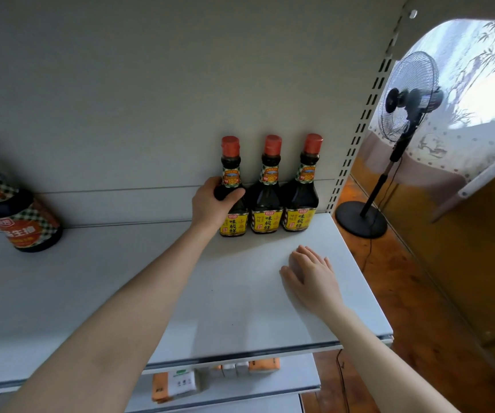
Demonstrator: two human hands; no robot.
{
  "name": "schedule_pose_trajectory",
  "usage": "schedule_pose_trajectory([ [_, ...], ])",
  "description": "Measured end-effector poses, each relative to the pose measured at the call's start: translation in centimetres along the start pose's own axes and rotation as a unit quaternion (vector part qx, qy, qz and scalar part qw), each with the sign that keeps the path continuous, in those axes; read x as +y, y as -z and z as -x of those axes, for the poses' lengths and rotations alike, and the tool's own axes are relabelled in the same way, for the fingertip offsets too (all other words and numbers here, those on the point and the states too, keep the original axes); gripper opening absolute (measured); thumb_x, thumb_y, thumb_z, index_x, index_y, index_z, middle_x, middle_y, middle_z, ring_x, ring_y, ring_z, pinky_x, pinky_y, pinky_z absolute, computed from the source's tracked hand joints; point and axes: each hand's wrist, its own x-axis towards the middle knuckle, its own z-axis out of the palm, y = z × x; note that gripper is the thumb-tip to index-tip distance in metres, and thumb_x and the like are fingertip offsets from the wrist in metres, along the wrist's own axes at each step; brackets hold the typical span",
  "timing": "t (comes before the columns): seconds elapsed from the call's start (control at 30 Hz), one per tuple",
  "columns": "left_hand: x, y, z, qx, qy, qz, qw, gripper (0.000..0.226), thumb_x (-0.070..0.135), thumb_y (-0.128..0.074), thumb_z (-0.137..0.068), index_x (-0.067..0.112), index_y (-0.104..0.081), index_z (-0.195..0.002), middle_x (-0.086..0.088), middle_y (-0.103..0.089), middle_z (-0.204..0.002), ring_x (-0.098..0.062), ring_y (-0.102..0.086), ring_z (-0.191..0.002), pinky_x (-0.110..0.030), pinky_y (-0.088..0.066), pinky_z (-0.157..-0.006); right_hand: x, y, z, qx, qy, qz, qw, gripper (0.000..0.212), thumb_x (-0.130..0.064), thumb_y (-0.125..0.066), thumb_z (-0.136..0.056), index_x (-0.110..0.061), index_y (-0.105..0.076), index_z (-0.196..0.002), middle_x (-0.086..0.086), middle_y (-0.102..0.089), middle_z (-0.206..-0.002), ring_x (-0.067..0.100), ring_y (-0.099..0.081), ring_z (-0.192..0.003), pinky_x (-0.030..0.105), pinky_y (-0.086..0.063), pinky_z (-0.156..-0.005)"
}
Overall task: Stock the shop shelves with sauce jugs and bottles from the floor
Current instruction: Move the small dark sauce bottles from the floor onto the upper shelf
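Note:
Three dark sauce bottles with red caps and yellow labels stand in a row at the back right of the white shelf [240,293], against the back panel. My left hand [213,204] is wrapped around the shoulder of the leftmost bottle [232,216]. The middle bottle [267,201] and the right bottle [301,201] stand touching beside it. My right hand [310,275] lies flat on the shelf in front of the row, fingers apart, holding nothing. A larger sauce bottle [17,210] with a checked red label stands at the shelf's far left.
A slotted upright post [359,126] bounds the shelf on the right. Beyond it a standing fan [404,114] sits on a wooden floor, its cord trailing. Lower shelves hold small orange and white packets [174,386]. A wooden counter [463,234] is at right.

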Motion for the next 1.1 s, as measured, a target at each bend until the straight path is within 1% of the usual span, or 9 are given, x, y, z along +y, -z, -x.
schedule_pose_trajectory([
  [0.13, -0.3, 0.2, 0.3, -0.030, -0.012, -0.007, 0.999, 0.035, 0.025, -0.063, -0.086, 0.014, -0.057, -0.119, -0.005, -0.063, -0.119, -0.021, -0.056, -0.111, -0.019, -0.035, -0.080, -0.3, 0.2, 0.1, 0.004, -0.003, -0.004, 1.000, 0.040, -0.040, -0.042, -0.095, -0.011, -0.053, -0.121, 0.001, -0.040, -0.144, 0.017, -0.026, -0.138, 0.037, -0.010, -0.115],
  [0.27, -0.3, 0.0, 0.5, -0.013, 0.007, 0.003, 1.000, 0.042, 0.021, -0.063, -0.087, 0.016, -0.052, -0.127, -0.006, -0.059, -0.125, -0.023, -0.054, -0.114, -0.018, -0.035, -0.081, -0.5, 0.4, 0.2, 0.012, -0.010, 0.002, 1.000, 0.038, -0.039, -0.044, -0.094, -0.007, -0.056, -0.112, 0.005, -0.049, -0.131, 0.020, -0.035, -0.127, 0.034, -0.016, -0.110],
  [0.53, -0.8, -0.5, 0.1, -0.008, 0.001, -0.004, 1.000, 0.046, 0.021, -0.061, -0.088, 0.016, -0.047, -0.131, -0.007, -0.057, -0.129, -0.026, -0.052, -0.118, -0.022, -0.036, -0.088, -0.5, 0.4, 0.2, 0.010, -0.008, 0.003, 1.000, 0.038, -0.040, -0.042, -0.094, -0.010, -0.055, -0.114, 0.003, -0.046, -0.136, 0.020, -0.033, -0.131, 0.035, -0.014, -0.112],
  [0.7, -1.0, -0.7, 0.2, -0.008, -0.009, -0.017, 1.000, 0.051, 0.023, -0.059, -0.089, 0.018, -0.042, -0.137, -0.006, -0.054, -0.133, -0.026, -0.049, -0.123, -0.025, -0.036, -0.096, -0.3, 0.3, 0.2, -0.006, -0.005, 0.003, 1.000, 0.042, -0.042, -0.040, -0.095, -0.015, -0.050, -0.126, -0.001, -0.034, -0.149, 0.017, -0.023, -0.140, 0.037, -0.008, -0.116],
  [0.83, -1.1, -0.6, 0.6, -0.014, -0.001, -0.035, 0.999, 0.060, 0.030, -0.058, -0.090, 0.016, -0.033, -0.142, -0.008, -0.052, -0.136, -0.027, -0.047, -0.126, -0.028, -0.036, -0.097, -0.2, 0.4, 0.1, -0.016, 0.000, 0.007, 1.000, 0.045, -0.042, -0.039, -0.095, -0.016, -0.046, -0.131, -0.001, -0.030, -0.151, 0.017, -0.019, -0.142, 0.037, -0.007, -0.116],
  [0.93, -1.6, 0.4, 1.6, -0.029, 0.003, -0.091, 0.995, 0.065, 0.039, -0.052, -0.092, 0.008, -0.028, -0.143, -0.012, -0.044, -0.142, -0.028, -0.040, -0.131, -0.029, -0.035, -0.100, -0.2, 0.5, 0.0, -0.026, -0.004, 0.011, 1.000, 0.037, -0.039, -0.041, -0.095, -0.011, -0.053, -0.117, 0.003, -0.041, -0.142, 0.022, -0.029, -0.136, 0.040, -0.013, -0.114],
  [1.03, -3.4, 3.1, 3.9, -0.061, -0.030, -0.222, 0.973, 0.069, 0.049, -0.046, -0.091, 0.007, -0.029, -0.143, -0.010, -0.032, -0.150, -0.023, -0.028, -0.139, -0.033, -0.025, -0.109, -0.3, 0.7, -0.6, -0.039, 0.003, 0.010, 0.999, 0.032, -0.043, -0.041, -0.090, -0.014, -0.053, -0.088, 0.003, -0.050, -0.107, 0.027, -0.044, -0.118, 0.045, -0.028, -0.106],
  [1.07, -4.1, 4.4, 4.9, -0.070, -0.049, -0.260, 0.962, 0.071, 0.053, -0.044, -0.091, 0.007, -0.031, -0.142, -0.010, -0.031, -0.151, -0.022, -0.025, -0.140, -0.034, -0.022, -0.111, -0.7, 0.8, -0.8, -0.046, -0.002, 0.010, 0.999, 0.034, -0.045, -0.041, -0.089, -0.014, -0.056, -0.090, 0.005, -0.052, -0.108, 0.027, -0.044, -0.120, 0.043, -0.029, -0.105],
  [1.1, -5.2, 5.7, 5.9, -0.078, -0.056, -0.291, 0.952, 0.075, 0.059, -0.040, -0.088, 0.006, -0.033, -0.141, -0.011, -0.031, -0.150, -0.021, -0.024, -0.141, -0.035, -0.019, -0.112, -1.5, 0.8, -1.0, -0.050, -0.007, 0.013, 0.999, 0.037, -0.044, -0.043, -0.090, -0.013, -0.059, -0.102, 0.010, -0.053, -0.121, 0.027, -0.041, -0.127, 0.041, -0.027, -0.107],
])
